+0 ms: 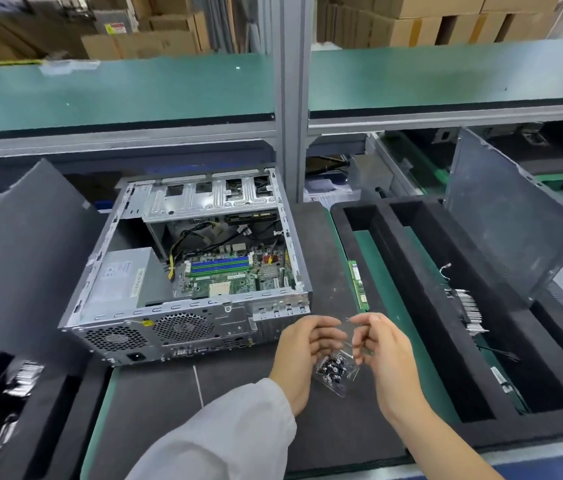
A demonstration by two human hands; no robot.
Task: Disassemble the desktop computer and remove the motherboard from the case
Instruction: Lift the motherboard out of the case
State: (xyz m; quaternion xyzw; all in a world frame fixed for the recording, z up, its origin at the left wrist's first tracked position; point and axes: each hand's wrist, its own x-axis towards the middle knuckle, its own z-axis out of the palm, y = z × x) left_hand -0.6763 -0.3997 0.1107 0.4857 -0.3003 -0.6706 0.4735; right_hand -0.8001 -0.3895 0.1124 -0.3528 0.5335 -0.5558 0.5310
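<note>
Open case [183, 271] sitting on dark mat on counter [155, 403], motherboard [235, 275] lying inside — blue and green slots showing. Power supply [124, 278] label print too small to read; yellow warning sticker [147, 322] on case rear. Just right of case, both hands pinching clear screw bag [335, 370] — left hand [307, 355] and right hand [382, 355] fingers curling on its top edge.

Bench [176, 386]: green top, dark mat across the middle. Open computer case [183, 271] sits on the mat, rear panel toward the camera. Right of the case: black foam tray [422, 341] with long slots, directly on the bench. Left of the case: second black foam tray [48, 403], partly out of frame. Dark panel [24, 251] leans up beside the case's left side.
</note>
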